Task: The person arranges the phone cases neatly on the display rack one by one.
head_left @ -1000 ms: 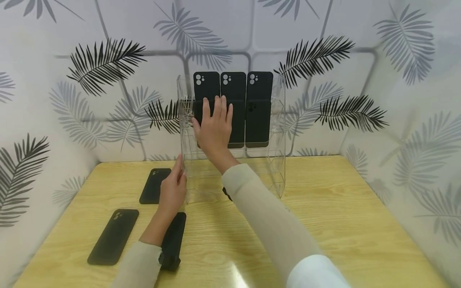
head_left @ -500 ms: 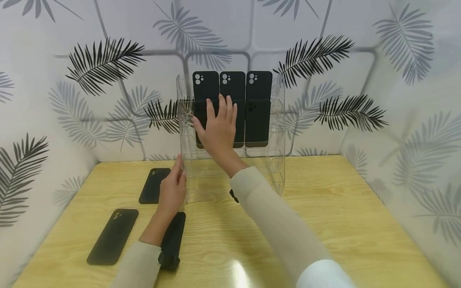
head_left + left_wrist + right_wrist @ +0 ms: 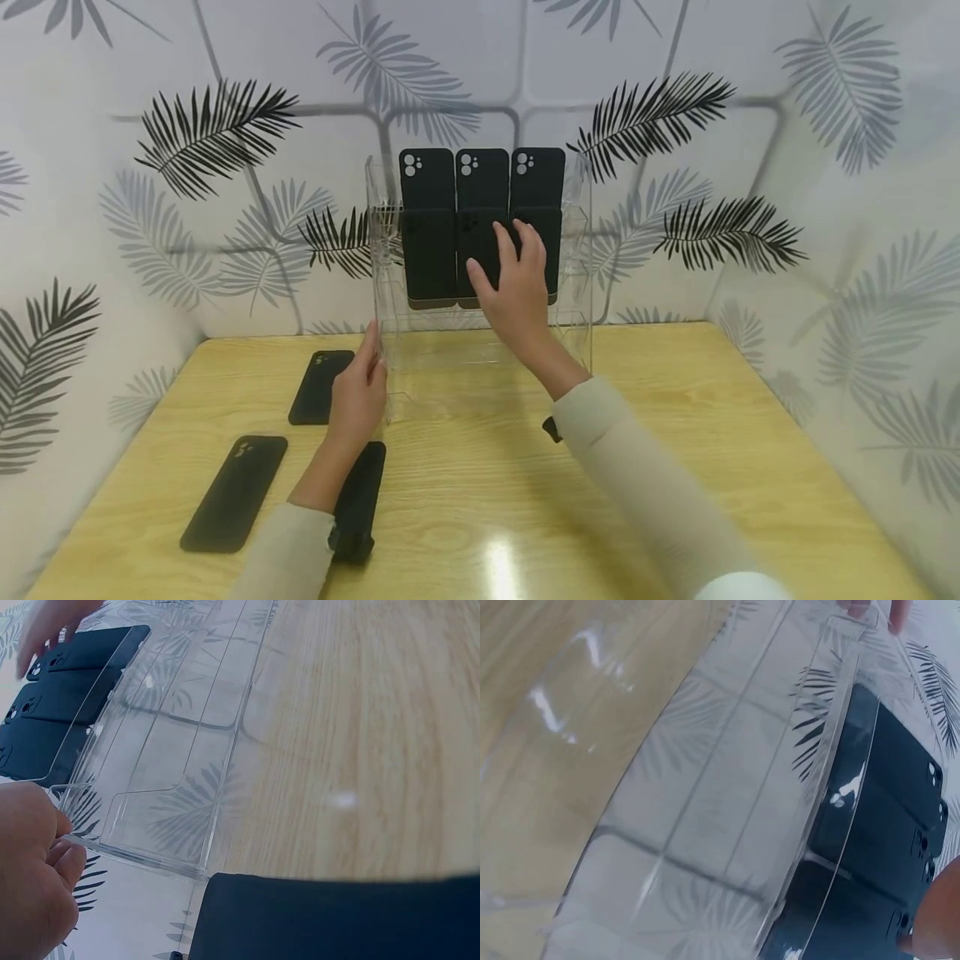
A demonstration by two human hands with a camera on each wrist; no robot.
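Left hand (image 3: 358, 400): pinches the clear rack (image 3: 161, 765) by its edge, apparently steadying it. Right hand (image 3: 517, 296): fingers loosely bent, holding nothing, before six racked phone cases (image 3: 430, 258), tiered so both rows show. Loose cases (image 3: 234, 493): three, flat on the table (image 3: 765, 450).

Bright, soft light; glare on the tabletop (image 3: 465, 492); right-wrist view hazy, perhaps out of focus.
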